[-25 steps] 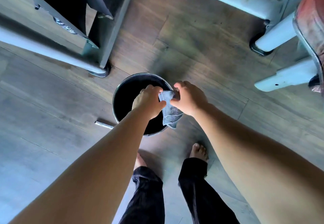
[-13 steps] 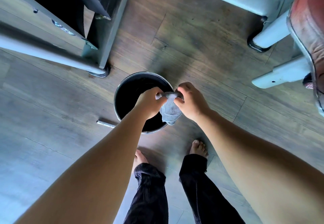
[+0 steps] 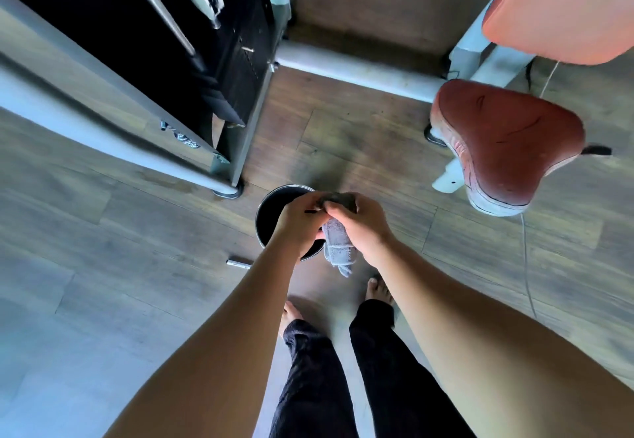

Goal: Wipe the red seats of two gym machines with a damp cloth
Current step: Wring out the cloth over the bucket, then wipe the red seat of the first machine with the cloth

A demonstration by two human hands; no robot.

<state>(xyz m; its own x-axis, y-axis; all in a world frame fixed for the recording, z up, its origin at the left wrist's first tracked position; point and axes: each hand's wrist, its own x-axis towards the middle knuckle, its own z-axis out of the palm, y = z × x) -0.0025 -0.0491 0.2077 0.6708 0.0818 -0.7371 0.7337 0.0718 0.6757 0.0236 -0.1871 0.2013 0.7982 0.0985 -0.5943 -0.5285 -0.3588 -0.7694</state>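
A grey cloth (image 3: 338, 245) is bunched between both my hands above a black bucket (image 3: 271, 211) on the floor. My left hand (image 3: 298, 221) grips its left side and my right hand (image 3: 360, 228) grips the top, so the cloth's loose end hangs down below them. To the right, at some distance, a worn red seat (image 3: 507, 139) sticks out from a white machine frame (image 3: 360, 70), with a red back pad (image 3: 562, 8) above it.
A second machine with a black weight stack (image 3: 164, 43) and a grey frame (image 3: 103, 104) stands at the left. A small metal pin (image 3: 238, 263) lies on the wooden floor by the bucket. My bare feet (image 3: 377, 290) stand just behind the bucket.
My hands have risen with the cloth and closed together on it. The view has tilted up, so the red seat and back pad now show fully.
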